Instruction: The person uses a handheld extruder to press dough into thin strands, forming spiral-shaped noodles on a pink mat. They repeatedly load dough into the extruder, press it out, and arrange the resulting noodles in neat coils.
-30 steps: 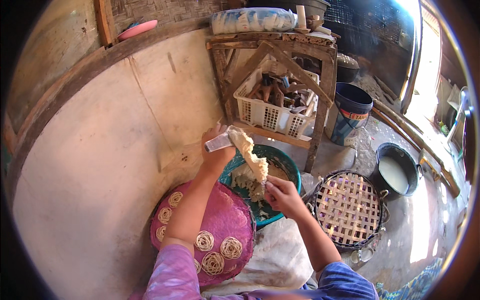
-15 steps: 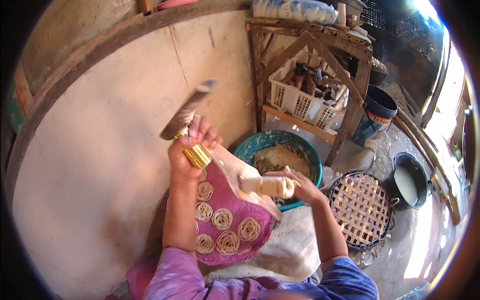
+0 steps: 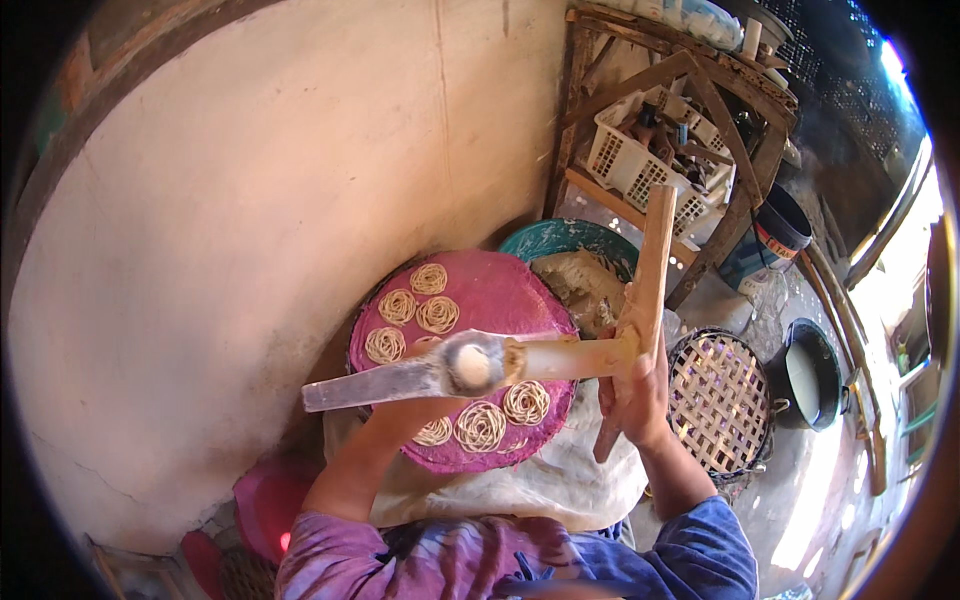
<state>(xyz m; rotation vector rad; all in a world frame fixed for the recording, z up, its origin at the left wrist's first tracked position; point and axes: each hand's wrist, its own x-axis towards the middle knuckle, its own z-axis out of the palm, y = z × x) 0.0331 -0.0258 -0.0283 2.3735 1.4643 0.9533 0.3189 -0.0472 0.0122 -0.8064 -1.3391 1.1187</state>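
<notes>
My left hand [image 3: 420,408] is under the wooden crossbar [image 3: 375,385] of a hand noodle press and holds that piece; its fingers are mostly hidden. The round mouth of the barrel faces up with pale dough [image 3: 472,366] in it. My right hand [image 3: 645,395] is closed round the crossbar of the wooden plunger [image 3: 570,360]. The plunger lies sideways, its dough-smeared end beside the barrel mouth. Below both hands is a round tray covered in pink cloth [image 3: 500,290], bearing several coiled noodle nests [image 3: 480,427].
Behind the tray is a green basin [image 3: 540,238] with dough [image 3: 575,285]. To the right are a woven basket [image 3: 715,400], a dark pot of pale liquid [image 3: 812,370] and a dark bucket [image 3: 775,230]. A wooden rack [image 3: 600,100] holds a white crate [image 3: 625,160]. A wall [image 3: 250,200] bounds the left.
The barrel piece has come down and turned mouth upward, and dough now sits in it. The plunger has swung round, its crossbar now at the right. The view has shifted left.
</notes>
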